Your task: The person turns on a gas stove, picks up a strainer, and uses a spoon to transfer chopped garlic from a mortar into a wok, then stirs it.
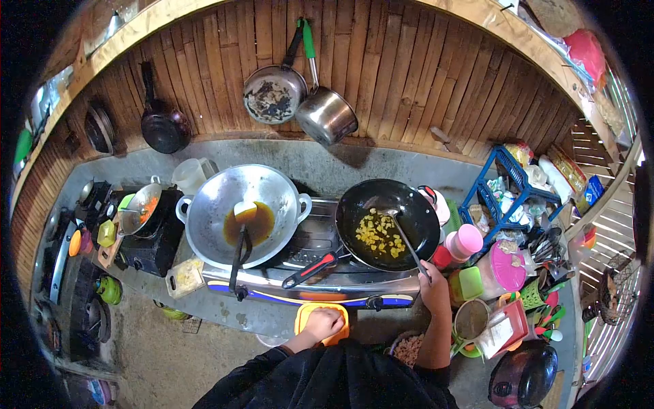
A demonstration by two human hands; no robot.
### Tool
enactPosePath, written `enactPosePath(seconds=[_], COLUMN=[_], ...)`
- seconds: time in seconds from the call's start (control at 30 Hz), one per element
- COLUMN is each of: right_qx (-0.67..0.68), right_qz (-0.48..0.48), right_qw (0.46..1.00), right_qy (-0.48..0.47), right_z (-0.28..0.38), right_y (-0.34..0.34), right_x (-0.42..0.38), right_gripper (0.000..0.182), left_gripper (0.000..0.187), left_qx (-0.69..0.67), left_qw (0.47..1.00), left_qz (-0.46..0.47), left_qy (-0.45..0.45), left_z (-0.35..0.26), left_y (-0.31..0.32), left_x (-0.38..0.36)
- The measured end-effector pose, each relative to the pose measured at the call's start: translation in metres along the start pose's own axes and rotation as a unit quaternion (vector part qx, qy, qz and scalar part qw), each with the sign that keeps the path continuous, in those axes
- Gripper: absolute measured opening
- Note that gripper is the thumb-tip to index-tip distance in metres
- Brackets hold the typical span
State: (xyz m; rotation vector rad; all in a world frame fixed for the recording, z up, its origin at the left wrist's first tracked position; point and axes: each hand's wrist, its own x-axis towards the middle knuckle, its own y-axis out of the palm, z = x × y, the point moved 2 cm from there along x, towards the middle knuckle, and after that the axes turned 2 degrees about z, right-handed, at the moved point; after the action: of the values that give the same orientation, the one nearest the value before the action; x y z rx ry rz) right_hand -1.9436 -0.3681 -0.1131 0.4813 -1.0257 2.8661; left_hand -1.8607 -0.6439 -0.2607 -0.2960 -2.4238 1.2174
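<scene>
My right hand is closed round the handle of a metal ladle, whose head lies in the black wok. Yellow pieces are spread over the bottom of that wok. With its fingers curled, my left hand rests over an orange container below the stove; anything inside the fingers is hidden. On the left burner, a large silver wok holds brown liquid and a spatula. The black wok's own handle, black and red, points to the lower left, untouched.
A two-burner stove carries both woks. Pink containers, utensils and a rice cooker crowd the right side. A bowl of brownish food sits near my right forearm. At left are a small pan and a cutting board.
</scene>
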Motion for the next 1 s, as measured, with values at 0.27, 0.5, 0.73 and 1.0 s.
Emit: enactPosePath(seconds=[0.27, 0.5, 0.73, 1.0], right_qx=[0.022, 0.007, -0.012, 0.013], right_qz=[-0.005, -0.013, -0.011, -0.011], right_qw=[0.999, 1.0, 1.0, 1.0], right_qy=[0.026, 0.009, -0.004, 0.013], right_z=[0.006, 0.012, 0.004, 0.009], right_y=[0.009, 0.008, 0.009, 0.018], right_x=[0.007, 0.004, 0.002, 0.008], right_gripper=[0.03, 0.028, 0.028, 0.028], left_gripper=[0.024, 0.024, 0.023, 0.024], left_qx=[0.0, -0.012, 0.017, -0.012], left_qw=[1.0, 1.0, 1.0, 1.0], left_qz=[-0.007, 0.003, 0.007, 0.003], left_qy=[-0.009, -0.002, -0.019, -0.012], left_z=[0.0, 0.002, -0.003, 0.0], left_y=[0.002, 0.002, -0.003, 0.0], left_x=[-0.001, 0.0, -0.001, 0.0])
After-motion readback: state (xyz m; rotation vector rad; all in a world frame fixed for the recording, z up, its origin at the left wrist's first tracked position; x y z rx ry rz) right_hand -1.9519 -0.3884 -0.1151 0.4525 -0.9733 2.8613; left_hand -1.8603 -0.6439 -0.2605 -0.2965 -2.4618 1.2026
